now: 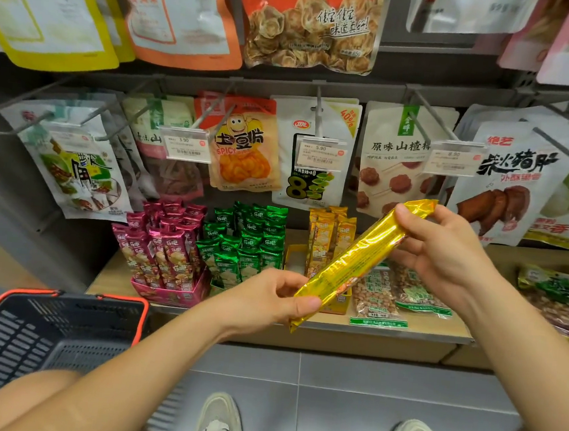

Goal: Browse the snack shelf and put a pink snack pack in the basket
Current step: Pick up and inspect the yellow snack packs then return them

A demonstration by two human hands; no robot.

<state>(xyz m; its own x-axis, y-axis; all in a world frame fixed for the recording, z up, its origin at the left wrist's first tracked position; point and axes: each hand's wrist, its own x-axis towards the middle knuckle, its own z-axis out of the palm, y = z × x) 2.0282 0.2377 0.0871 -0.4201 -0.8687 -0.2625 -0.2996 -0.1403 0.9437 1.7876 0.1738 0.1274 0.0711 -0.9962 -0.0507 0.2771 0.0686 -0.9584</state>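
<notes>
above and to the right of the basket (70, 327) runs the wooden shelf (112, 279), the biggest thing i have to work along. the basket itself sits low at the left, open-topped, and the part of its inside i can see shows no pack. the pink snack packs (166, 249) stand upright in their tray on the shelf, the row nearest the basket; the green packs (246, 246) are one row further from it. further again from the basket, a gold pack (358, 259) hangs slanted in the air. my left hand (269, 296) pinches its lower end and my right hand (445, 250) is curled round its upper end. so both hands are occupied with the wrong colour, i judge. the danger is that the gold one lands in the basket, or that a hasty return topples its row. the pink packs are crammed tight, so pulling one may drag out its neighbours.
</notes>
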